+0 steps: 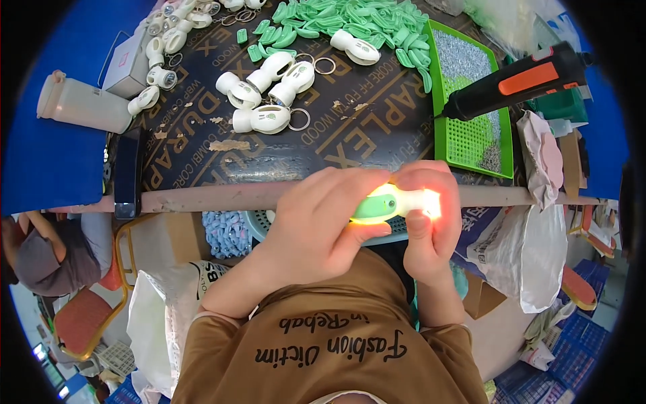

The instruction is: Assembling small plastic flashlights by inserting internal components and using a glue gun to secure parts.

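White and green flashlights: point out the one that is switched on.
It is the flashlight held in both hands, left hand and right hand, glowing yellow at its tip. Those on the table are unlit.

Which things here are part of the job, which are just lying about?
In use:
left hand
right hand
lit torch, held by both
white torches
green covers
screw tray
electric screwdriver

Lying about:
plastic bottle
grey box
plastic bags

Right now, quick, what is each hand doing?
Left hand: closed around the small white plastic flashlight with a green side panel, which is glowing.
Right hand: closed on the same flashlight's lit end.
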A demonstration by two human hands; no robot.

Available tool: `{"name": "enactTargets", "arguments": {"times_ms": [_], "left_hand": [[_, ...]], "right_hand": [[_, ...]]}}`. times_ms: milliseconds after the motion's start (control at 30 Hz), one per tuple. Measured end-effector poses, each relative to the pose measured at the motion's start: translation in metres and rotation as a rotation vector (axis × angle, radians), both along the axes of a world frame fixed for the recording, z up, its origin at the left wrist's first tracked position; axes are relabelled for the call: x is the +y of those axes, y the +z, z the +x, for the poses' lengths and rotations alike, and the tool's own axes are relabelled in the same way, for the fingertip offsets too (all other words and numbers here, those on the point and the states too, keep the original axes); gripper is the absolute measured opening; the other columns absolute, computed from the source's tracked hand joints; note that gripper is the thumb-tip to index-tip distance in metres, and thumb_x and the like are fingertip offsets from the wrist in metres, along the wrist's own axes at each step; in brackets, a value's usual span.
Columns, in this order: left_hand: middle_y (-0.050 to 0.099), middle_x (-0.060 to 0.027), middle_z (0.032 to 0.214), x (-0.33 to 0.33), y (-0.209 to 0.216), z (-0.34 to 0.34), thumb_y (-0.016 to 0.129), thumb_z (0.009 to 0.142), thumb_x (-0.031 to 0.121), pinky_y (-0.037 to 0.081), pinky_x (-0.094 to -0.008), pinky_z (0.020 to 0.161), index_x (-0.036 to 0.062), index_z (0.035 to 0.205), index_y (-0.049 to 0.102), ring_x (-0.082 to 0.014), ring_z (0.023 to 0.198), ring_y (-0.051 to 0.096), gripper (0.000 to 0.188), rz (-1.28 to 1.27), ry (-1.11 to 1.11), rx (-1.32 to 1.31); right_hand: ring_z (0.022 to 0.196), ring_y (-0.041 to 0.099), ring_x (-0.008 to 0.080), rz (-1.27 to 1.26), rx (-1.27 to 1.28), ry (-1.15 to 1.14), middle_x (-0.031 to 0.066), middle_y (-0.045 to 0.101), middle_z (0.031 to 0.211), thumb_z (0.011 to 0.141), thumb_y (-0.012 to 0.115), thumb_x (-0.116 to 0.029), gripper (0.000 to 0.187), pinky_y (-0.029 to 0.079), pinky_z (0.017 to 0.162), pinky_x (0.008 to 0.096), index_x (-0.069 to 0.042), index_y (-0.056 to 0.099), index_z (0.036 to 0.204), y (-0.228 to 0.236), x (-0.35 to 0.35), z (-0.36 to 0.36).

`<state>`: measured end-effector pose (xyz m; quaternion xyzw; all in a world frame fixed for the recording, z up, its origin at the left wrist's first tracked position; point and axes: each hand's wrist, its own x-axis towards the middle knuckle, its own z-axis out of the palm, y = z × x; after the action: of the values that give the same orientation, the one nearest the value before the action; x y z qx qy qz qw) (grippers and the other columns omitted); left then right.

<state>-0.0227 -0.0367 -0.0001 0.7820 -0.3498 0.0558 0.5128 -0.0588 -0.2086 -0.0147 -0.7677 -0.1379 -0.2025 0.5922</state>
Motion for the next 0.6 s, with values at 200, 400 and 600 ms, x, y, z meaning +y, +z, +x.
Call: {"name": "enactTargets", "arguments": {"times_ms": [200,400,600], "left_hand": [[0.065,-0.0122,0.095,-0.006,-0.008,-0.003,0.073,0.078,0.013,0.052,-0.0318,0.064,0.0003,0.114,0.059,-0.0266,0.073,0.064,0.04,0.045,0.085,-0.196],[0.066,-0.0144,0.085,0.005,-0.017,0.01,0.045,0.101,0.035,0.046,-0.0219,0.053,0.0021,0.117,0.056,-0.0128,0.063,0.063,0.038,-0.723,-0.381,1.339],[0.067,-0.0189,0.089,0.004,-0.047,0.005,0.035,0.104,0.04,0.045,-0.0254,0.053,0.0032,0.109,0.056,-0.015,0.059,0.059,0.043,-0.992,-0.74,1.696]], "right_hand": [[0.085,0.053,0.0223,0.2,0.089,0.061,0.0143,0.055,0.095,0.093,0.051,-0.016,0.02,0.043,0.077,0.032,0.001,0.055,0.102,-0.01,0.005,0.007],[0.098,0.054,0.0244,-0.133,-0.025,0.365,0.0129,0.054,0.109,0.096,0.05,-0.029,0.035,0.045,0.085,0.0333,-0.001,0.059,0.113,0.009,-0.022,0.027],[0.093,0.055,0.0238,0.063,0.051,0.495,0.0129,0.056,0.105,0.098,0.047,-0.033,0.037,0.045,0.083,0.0327,0.0,0.057,0.11,-0.008,-0.02,0.038]]}}
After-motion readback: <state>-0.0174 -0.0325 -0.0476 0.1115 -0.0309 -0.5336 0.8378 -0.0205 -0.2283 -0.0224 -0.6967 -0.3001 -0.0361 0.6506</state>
